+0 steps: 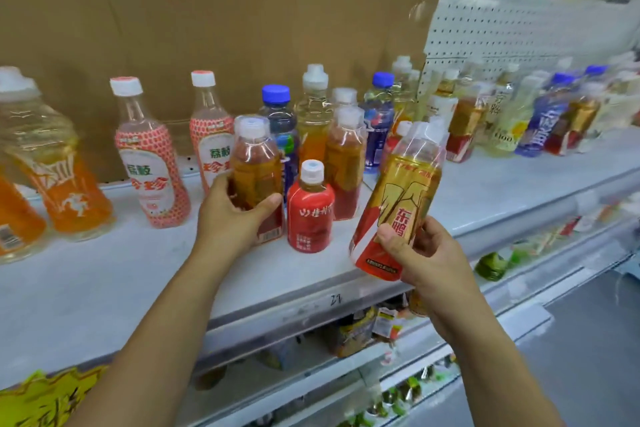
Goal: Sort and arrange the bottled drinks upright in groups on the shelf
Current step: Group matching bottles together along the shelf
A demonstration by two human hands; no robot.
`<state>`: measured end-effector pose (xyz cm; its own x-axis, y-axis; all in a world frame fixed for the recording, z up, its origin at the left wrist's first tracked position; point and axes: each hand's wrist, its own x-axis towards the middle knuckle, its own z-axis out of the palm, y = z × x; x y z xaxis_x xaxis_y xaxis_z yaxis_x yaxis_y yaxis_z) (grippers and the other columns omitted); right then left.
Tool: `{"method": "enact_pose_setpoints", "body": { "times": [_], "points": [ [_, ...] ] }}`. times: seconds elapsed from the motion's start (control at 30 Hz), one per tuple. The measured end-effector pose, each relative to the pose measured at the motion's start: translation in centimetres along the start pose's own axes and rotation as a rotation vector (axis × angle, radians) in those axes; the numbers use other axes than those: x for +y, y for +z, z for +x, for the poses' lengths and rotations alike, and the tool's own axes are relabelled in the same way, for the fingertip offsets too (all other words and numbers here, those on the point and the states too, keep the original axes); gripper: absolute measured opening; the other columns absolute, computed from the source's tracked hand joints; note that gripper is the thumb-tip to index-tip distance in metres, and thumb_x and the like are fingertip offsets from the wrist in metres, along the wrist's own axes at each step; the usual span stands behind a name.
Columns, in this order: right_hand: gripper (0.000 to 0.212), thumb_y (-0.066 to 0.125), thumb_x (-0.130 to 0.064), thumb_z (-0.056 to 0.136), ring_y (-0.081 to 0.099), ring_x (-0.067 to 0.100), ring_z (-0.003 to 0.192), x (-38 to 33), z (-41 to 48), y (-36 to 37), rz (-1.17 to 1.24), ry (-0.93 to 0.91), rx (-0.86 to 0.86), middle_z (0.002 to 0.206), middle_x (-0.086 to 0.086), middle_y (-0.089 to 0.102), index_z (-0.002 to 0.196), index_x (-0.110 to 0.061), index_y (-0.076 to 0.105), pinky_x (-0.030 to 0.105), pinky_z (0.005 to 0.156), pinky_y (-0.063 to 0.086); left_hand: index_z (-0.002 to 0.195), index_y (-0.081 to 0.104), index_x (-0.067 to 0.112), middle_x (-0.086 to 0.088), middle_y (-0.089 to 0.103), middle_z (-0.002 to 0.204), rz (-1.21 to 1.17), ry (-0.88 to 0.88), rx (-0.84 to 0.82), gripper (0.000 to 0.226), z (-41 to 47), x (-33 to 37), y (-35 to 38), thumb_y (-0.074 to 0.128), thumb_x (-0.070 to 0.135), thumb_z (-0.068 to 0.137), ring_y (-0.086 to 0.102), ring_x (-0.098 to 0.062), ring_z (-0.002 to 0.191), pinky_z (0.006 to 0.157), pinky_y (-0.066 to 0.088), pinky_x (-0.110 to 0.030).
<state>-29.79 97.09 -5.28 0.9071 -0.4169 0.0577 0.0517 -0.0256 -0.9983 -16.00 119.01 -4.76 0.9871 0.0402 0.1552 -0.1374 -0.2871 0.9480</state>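
My left hand [232, 215] grips an upright gold-and-red energy drink bottle [256, 170] standing on the white shelf [104, 270]. In the air above the shelf's front edge, my right hand [420, 250] holds a second gold-and-red bottle [401, 201], tilted to the right. A small red bottle [310, 208] stands between the two. Behind them stand a third gold-and-red bottle [344, 163], a blue-capped bottle [278, 121], a yellow drink bottle [313, 114] and a dark blue bottle [379, 121]. Two pink-labelled bottles [152, 156] stand upright to the left.
Orange-labelled bottles [59, 177] stand at the far left. A mixed group of bottles [519, 118] crowds the shelf's right part. A cardboard sheet [207, 17] backs the shelf. Lower shelves [363, 329] hold more goods. A yellow price sign [45, 395] hangs at bottom left.
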Motion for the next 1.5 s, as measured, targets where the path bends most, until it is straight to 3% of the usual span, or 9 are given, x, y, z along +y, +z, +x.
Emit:
{"method": "enact_pose_setpoints", "body": {
  "times": [0.13, 0.27, 0.37, 0.47, 0.63, 0.83, 1.1, 1.27, 1.5],
  "points": [
    [0.057, 0.076, -0.055, 0.068, 0.074, 0.012, 0.097, -0.3, 1.6, -2.0, 0.005, 0.029, -0.034, 0.106, -0.009, 0.076, 0.117, -0.028, 0.064, 0.037, 0.085, 0.060, 0.127, 0.057, 0.031, 0.009, 0.064, 0.121, -0.070, 0.017, 0.213, 0.057, -2.0, 0.1, 1.0, 0.080, 0.047, 0.078, 0.060, -0.015, 0.111, 0.097, 0.051, -0.039],
    [0.052, 0.073, -0.055, 0.070, 0.076, 0.016, 0.089, -1.1, 3.0, -3.5, 0.046, 0.044, -0.082, 0.099, -0.007, 0.078, 0.112, -0.025, 0.064, 0.036, 0.071, 0.062, 0.107, 0.064, 0.041, 0.011, 0.067, 0.107, -0.090, 0.143, 0.406, 0.038, -4.1, 1.9, 1.3, 0.075, 0.060, 0.076, 0.064, -0.008, 0.098, 0.080, 0.053, -0.028],
    [0.047, 0.071, -0.053, 0.076, 0.077, 0.019, 0.087, -1.5, 4.0, -4.6, 0.060, 0.046, -0.112, 0.098, -0.003, 0.078, 0.111, -0.024, 0.064, 0.036, 0.065, 0.062, 0.095, 0.063, 0.049, 0.009, 0.067, 0.103, -0.058, 0.198, 0.460, 0.031, -5.6, 3.9, 1.5, 0.069, 0.072, 0.075, 0.065, -0.010, 0.095, 0.079, 0.057, -0.037],
    [0.040, 0.071, -0.052, 0.077, 0.077, 0.017, 0.084, -1.8, 4.8, -5.9, 0.036, 0.033, -0.131, 0.095, -0.003, 0.078, 0.106, -0.025, 0.064, 0.034, 0.063, 0.062, 0.101, 0.069, 0.040, 0.008, 0.073, 0.097, -0.102, 0.201, 0.442, 0.033, -7.0, 6.0, 2.6, 0.071, 0.065, 0.080, 0.070, -0.011, 0.090, 0.079, 0.060, -0.043],
    [0.054, 0.074, -0.058, 0.072, 0.076, 0.015, 0.091, -1.5, 6.4, -8.8, -0.025, 0.013, -0.115, 0.102, -0.005, 0.077, 0.115, -0.025, 0.065, 0.041, 0.078, 0.063, 0.112, 0.070, 0.030, 0.011, 0.075, 0.101, -0.244, 0.171, 0.260, 0.039, -8.8, 8.9, 6.5, 0.070, 0.054, 0.082, 0.072, -0.011, 0.095, 0.082, 0.059, -0.039],
    [0.044, 0.080, -0.050, 0.073, 0.071, 0.013, 0.101, -0.9, 9.6, -12.4, -0.124, -0.050, -0.066, 0.105, -0.009, 0.075, 0.110, -0.029, 0.067, 0.045, 0.093, 0.058, 0.111, 0.067, 0.025, 0.013, 0.075, 0.099, -0.250, 0.164, 0.073, 0.042, -8.3, 10.3, 13.3, 0.077, 0.045, 0.076, 0.070, 0.000, 0.092, 0.078, 0.056, -0.022],
    [0.058, 0.084, -0.032, 0.079, 0.061, 0.014, 0.113, 1.8, 14.3, -13.2, -0.322, -0.139, -0.117, 0.118, -0.008, 0.065, 0.129, -0.024, 0.054, 0.035, 0.097, 0.053, 0.121, 0.061, 0.021, 0.013, 0.069, 0.107, -0.047, 0.137, 0.203, 0.052, -4.3, 7.4, 20.1, 0.081, 0.043, 0.079, 0.064, -0.008, 0.100, 0.091, 0.052, -0.031],
    [0.064, 0.085, -0.033, 0.077, 0.059, 0.013, 0.115, 2.5, 16.0, -12.4, -0.358, -0.184, -0.172, 0.119, -0.014, 0.063, 0.130, -0.029, 0.050, 0.033, 0.097, 0.051, 0.121, 0.061, 0.019, 0.019, 0.066, 0.097, -0.016, 0.130, 0.208, 0.048, -3.5, 6.2, 21.9, 0.079, 0.041, 0.082, 0.059, 0.008, 0.090, 0.073, 0.043, -0.011],
    [0.065, 0.082, -0.031, 0.082, 0.056, 0.013, 0.116, 2.3, 17.3, -12.3, -0.383, -0.203, -0.203, 0.126, -0.009, 0.062, 0.137, -0.026, 0.047, 0.031, 0.100, 0.048, 0.119, 0.065, 0.021, 0.017, 0.069, 0.098, 0.022, 0.161, 0.180, 0.039, -2.8, 5.8, 23.0, 0.076, 0.038, 0.086, 0.060, 0.014, 0.088, 0.070, 0.042, -0.001]
  ]
}}
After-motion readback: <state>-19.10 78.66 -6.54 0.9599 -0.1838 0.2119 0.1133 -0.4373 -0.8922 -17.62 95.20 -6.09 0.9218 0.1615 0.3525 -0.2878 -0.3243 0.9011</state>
